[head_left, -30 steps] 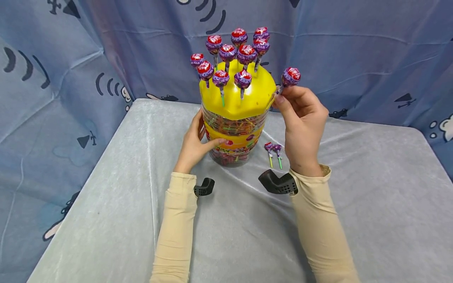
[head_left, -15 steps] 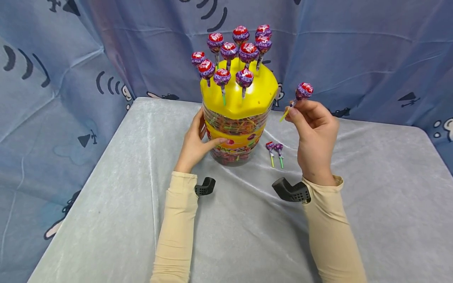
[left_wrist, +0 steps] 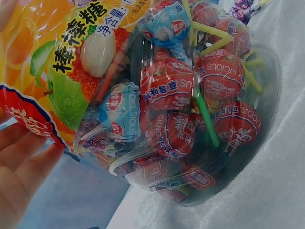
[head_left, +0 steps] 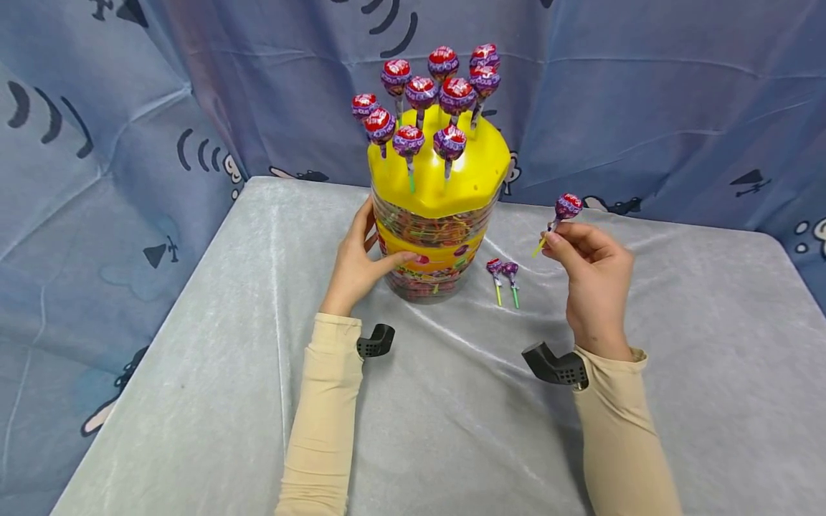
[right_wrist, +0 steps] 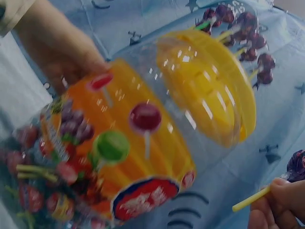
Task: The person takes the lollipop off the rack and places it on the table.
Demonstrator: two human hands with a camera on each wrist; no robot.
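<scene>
A clear plastic candy jar (head_left: 429,228) with a yellow lid (head_left: 477,175) stands on the table, with several lollipops in red-and-purple wrappers (head_left: 457,96) upright in the lid. My left hand (head_left: 355,271) holds the jar's left side, thumb across the front of the orange label; some fingertips are hidden behind it. To the right of the jar, above the cloth, my right hand (head_left: 599,279) pinches a lollipop (head_left: 568,206) by its yellow stick, head up and tilted. The right wrist view shows that stick (right_wrist: 251,198) pointing toward the jar. Wrapped candies (left_wrist: 167,83) fill the jar's lower part.
Two more lollipops (head_left: 502,279), with yellow and green sticks, lie on the grey cloth-covered table (head_left: 445,423) just right of the jar. A blue patterned curtain (head_left: 645,93) hangs behind and at the left.
My right hand has drawn the lollipop away from the lid's right edge, rightward and down. The left hand still holds the jar in place.
</scene>
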